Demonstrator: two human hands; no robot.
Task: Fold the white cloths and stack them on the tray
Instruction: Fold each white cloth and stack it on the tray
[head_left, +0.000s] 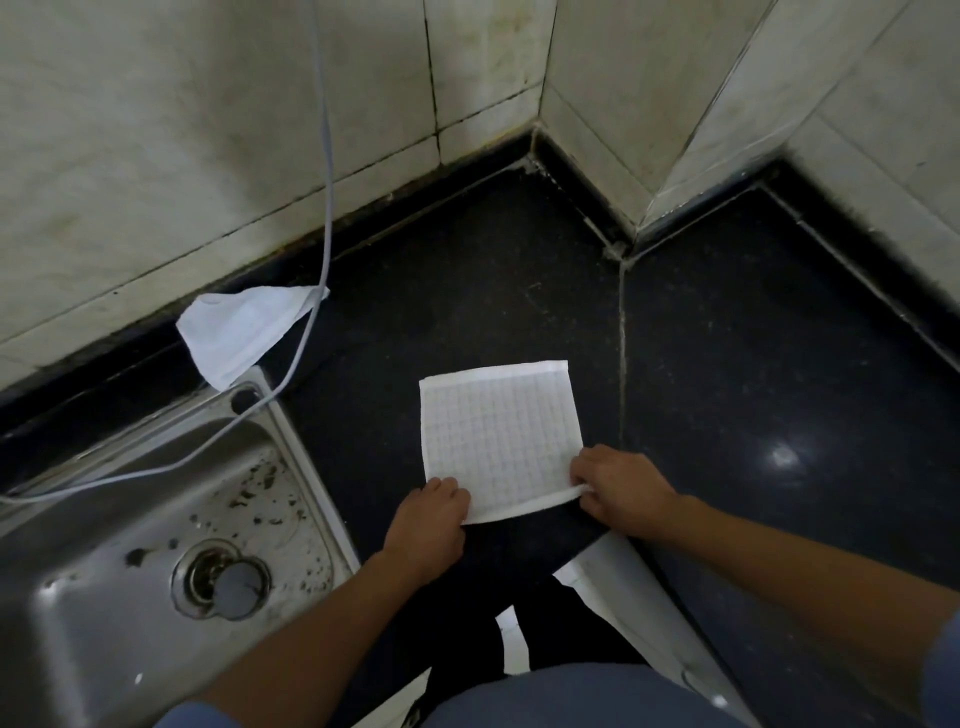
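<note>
Cloth: a white cloth (501, 439), square, with a faint grid weave and a plain hemmed border.
Place: spread flat on the dark counter (753, 338) at centre frame, right of the sink (130, 545).
Near edge: slightly raised at its right end.
Left hand (428, 525): fingers curled onto the cloth's lower-left corner, gripping it.
Right hand (618, 488): fingers pinched together on the lower-right corner.
Upper left: a white folded piece (239, 332) by the wall.

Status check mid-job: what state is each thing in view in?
white cloth: flat on the counter, near corners held.
left hand: pinches the cloth's near left corner.
right hand: pinches its near right corner.
face mask: lying at the sink's back corner.
sink: speckled with dark bits.
cable: hangs down, trails over the sink.
</note>
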